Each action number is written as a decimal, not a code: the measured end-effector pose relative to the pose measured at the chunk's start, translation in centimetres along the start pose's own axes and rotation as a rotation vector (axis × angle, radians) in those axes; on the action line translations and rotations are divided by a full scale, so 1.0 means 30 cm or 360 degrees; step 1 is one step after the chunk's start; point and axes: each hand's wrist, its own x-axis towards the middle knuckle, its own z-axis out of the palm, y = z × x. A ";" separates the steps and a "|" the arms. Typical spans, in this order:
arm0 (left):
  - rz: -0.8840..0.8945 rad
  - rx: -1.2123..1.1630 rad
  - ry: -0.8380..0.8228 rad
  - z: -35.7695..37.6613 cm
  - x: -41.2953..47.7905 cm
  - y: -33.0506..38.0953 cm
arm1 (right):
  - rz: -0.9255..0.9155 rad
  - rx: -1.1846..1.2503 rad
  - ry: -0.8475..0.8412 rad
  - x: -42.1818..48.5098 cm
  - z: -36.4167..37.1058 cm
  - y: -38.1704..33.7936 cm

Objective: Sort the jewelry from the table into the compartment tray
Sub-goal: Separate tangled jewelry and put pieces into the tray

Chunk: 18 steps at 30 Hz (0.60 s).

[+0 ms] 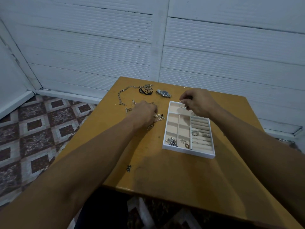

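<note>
both forearms reach forward over the yellow-brown wooden table (165,176). the right hand (197,102) hangs palm down above the far end of the white compartment tray with beige lining (188,152), wrist bent, thumb and fingertips pinching a thin silver beaded chain (182,105) that dangles into the tray's long far compartment. the left hand (145,114) is lowered, knuckles up, onto the table left of the tray, fingers curled down among a scatter of small silver earrings and charms (159,117); whether it has hold of any piece cannot be told.

in the tray, a cluster of silver-grey beads (171,140) sits in the near left compartment, a small silver and red piece (186,144) in the one beside it, and silver rings (200,133) sit in the padded rolls on the right. at the table's far side lie a long silver link chain (121,95), a black looped band (145,92) and a silver wristwatch with a dark dial (164,93).
</note>
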 end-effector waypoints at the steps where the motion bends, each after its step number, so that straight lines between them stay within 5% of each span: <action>1: 0.0009 0.0033 -0.0014 -0.001 0.002 0.000 | -0.0004 -0.0017 0.0007 -0.001 -0.005 0.000; 18: 0.0039 0.0062 -0.0094 -0.023 0.009 0.026 | -0.0018 -0.0060 0.0049 -0.018 -0.024 0.036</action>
